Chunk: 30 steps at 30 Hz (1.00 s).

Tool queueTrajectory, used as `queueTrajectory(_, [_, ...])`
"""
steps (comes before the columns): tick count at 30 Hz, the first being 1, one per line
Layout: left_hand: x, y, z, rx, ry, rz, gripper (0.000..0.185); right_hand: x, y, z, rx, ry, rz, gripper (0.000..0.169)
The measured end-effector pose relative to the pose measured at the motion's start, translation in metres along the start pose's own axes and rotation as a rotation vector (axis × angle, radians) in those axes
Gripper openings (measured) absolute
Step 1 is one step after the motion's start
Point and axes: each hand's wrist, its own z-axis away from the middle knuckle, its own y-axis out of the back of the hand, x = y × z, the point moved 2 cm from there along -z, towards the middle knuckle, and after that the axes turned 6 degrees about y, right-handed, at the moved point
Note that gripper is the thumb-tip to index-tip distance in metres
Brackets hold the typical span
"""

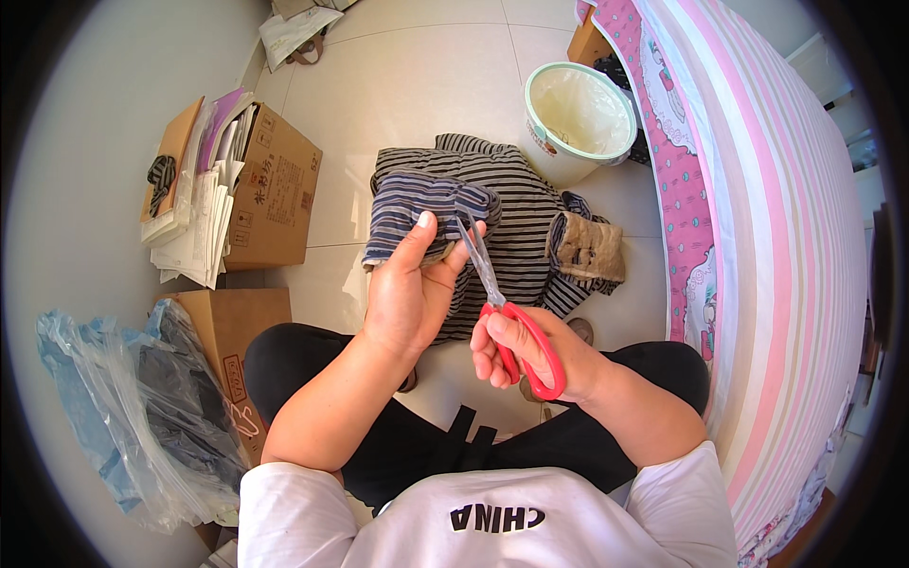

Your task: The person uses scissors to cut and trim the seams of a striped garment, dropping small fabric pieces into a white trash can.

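Observation:
My left hand [408,295] grips the lower edge of a padded, blue-and-grey striped cloth piece [419,202], thumb on top. My right hand [529,348] holds scissors [490,284] with red handles, the blades slightly apart and pointing up beside my left fingertips, at the right part of the cloth. Whether the blades touch the fabric I cannot tell. Beneath lies a black-and-grey striped garment [511,192], spread over the floor in front of me. A rolled end with brown fleece lining [589,245] rests at its right side.
Behind the garment, to the right, stands a white bin [561,160] with a green rim and a liner. Cardboard boxes [277,192] with papers and plastic bags [135,419] line the left wall. A bed with a striped cover [760,213] is at the right. A bag [295,32] lies far back left.

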Motion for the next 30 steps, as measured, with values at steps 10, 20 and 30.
queueTrajectory(10, [-0.0006,-0.0019,0.0007,0.004,0.009,0.002,0.022,0.0021,-0.0001,-0.004,0.07,0.061,0.163,0.035])
queueTrajectory(20, [-0.001,-0.003,0.0013,0.036,-0.005,-0.013,0.02,0.0002,0.0008,-0.0046,0.177,0.08,0.184,0.041])
queueTrajectory(30, [-0.0011,-0.0052,0.0017,0.057,-0.043,-0.054,0.02,0.0024,0.0034,-0.0047,0.207,0.029,0.233,0.045])
